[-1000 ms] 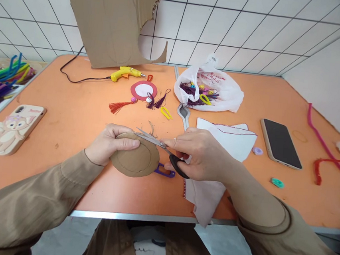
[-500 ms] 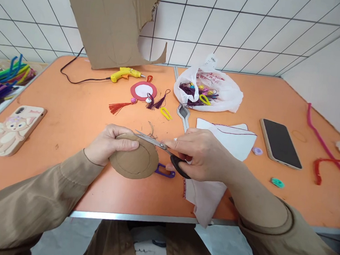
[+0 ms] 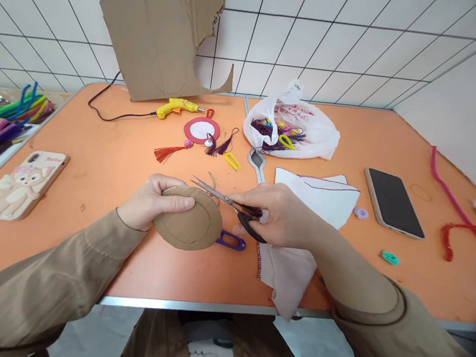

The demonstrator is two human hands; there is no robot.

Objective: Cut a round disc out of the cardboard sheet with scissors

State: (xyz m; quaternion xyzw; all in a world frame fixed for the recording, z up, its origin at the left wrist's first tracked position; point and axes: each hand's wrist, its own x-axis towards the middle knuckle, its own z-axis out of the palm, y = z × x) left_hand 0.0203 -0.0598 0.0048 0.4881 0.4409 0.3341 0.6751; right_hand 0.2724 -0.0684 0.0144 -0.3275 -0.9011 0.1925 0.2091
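Note:
My left hand (image 3: 155,201) grips a round cardboard disc (image 3: 187,227) by its left edge, thumb on top. A circle is marked on the disc's face, inside its rim. Black-handled scissors (image 3: 219,196) are in my right hand (image 3: 279,213), their blades slightly apart along the disc's upper edge. Thin cardboard trimmings (image 3: 212,180) lie just beyond the disc. A purple thread snipper (image 3: 232,241) rests on the table to the right of the disc, partly hidden by it. Under my right forearm is a white cloth (image 3: 316,191) with dark red stitched edging.
A yellow glue gun (image 3: 180,107) lies before a large cut cardboard sheet (image 3: 162,42). Near it are a red-rimmed disc (image 3: 193,123) and tassels (image 3: 171,151). A plastic bag (image 3: 313,132) stands at the back. Phones lie left (image 3: 25,183) and right (image 3: 393,202).
The scissor blades have parted a little and lifted slightly off the disc's edge, my right hand shifting with them. My left hand and the disc stay nearly in place. The view has tilted slightly.

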